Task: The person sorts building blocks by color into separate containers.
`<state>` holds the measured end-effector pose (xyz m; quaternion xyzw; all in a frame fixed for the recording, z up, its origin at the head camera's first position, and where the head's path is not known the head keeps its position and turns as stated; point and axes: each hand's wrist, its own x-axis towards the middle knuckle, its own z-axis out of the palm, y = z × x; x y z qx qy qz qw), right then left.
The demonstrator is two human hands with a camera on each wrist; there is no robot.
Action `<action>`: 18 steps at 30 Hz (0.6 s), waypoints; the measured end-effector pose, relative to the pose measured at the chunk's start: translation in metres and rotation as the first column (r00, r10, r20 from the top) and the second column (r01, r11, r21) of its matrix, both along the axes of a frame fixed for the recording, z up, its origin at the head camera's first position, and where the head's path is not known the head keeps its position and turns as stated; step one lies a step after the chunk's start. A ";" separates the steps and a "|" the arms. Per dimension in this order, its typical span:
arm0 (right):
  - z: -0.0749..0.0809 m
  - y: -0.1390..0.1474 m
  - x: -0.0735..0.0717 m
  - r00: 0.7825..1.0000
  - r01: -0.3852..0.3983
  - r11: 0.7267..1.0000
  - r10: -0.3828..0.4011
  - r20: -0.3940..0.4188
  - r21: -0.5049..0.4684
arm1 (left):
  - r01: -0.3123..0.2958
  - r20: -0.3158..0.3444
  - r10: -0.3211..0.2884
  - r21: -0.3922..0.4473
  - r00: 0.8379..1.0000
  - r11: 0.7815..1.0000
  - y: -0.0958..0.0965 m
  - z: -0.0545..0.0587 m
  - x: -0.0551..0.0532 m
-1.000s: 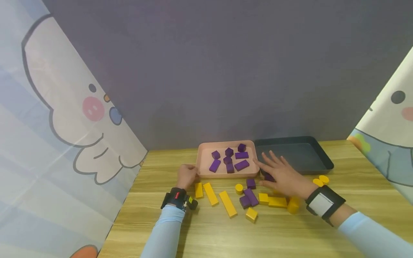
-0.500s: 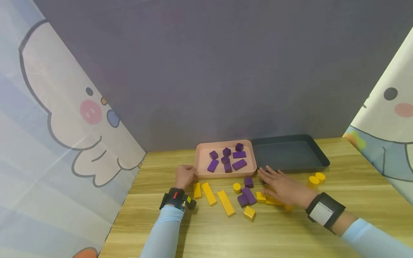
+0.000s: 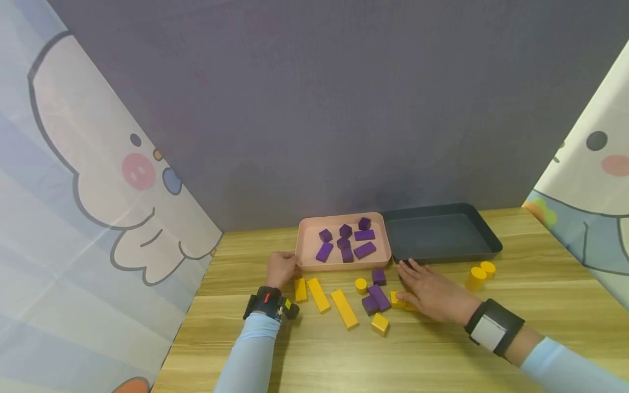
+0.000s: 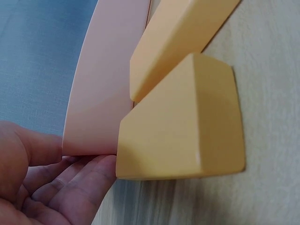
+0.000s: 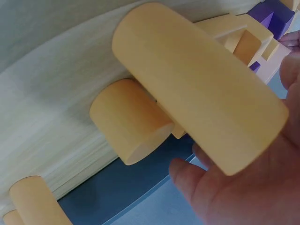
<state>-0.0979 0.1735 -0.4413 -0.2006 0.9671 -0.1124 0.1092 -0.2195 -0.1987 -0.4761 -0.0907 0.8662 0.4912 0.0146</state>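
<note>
My left hand (image 3: 282,268) pinches the near left corner of the pink tray (image 3: 339,268) between thumb and fingers; the left wrist view shows a yellow block (image 4: 164,136) right beside the fingertips. Several purple blocks (image 3: 364,235) lie in that tray. My right hand (image 3: 432,292) is palm down with straight fingers, low over blocks in front of the dark tray (image 3: 442,234). Its thumb tip overlaps a yellow block (image 3: 397,299), and the palm hides what lies beneath. In the right wrist view, a large yellow cylinder (image 5: 201,89) and a shorter yellow cylinder (image 5: 133,122) stand close to that hand.
On the wooden table lie long yellow blocks (image 3: 345,309), a yellow cube (image 3: 380,324), a small yellow cylinder (image 3: 361,285) and purple blocks (image 3: 379,297). Two yellow cylinders (image 3: 475,278) stand at the right. A grey wall (image 3: 314,109) rises behind both trays.
My right hand has come down and slightly nearer, its spread fingers drawing together. It now covers a purple block and a yellow cylinder seen earlier. The left hand keeps its hold on the tray corner.
</note>
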 end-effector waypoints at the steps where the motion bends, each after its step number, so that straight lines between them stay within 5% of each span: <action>1: 0.000 0.000 0.000 1.000 0.005 1.000 -0.005 0.011 -0.003 | -0.002 0.001 0.002 0.002 1.000 1.000 0.000 0.000 0.000; 6: 0.002 -0.002 -0.005 0.997 0.064 0.996 -0.061 0.048 -0.069 | -0.009 0.015 0.008 0.019 1.000 1.000 0.001 0.001 0.000; 18: -0.003 -0.011 -0.031 0.997 0.035 0.998 -0.039 -0.070 -0.051 | -0.003 0.011 0.002 0.034 1.000 0.999 0.002 0.002 0.001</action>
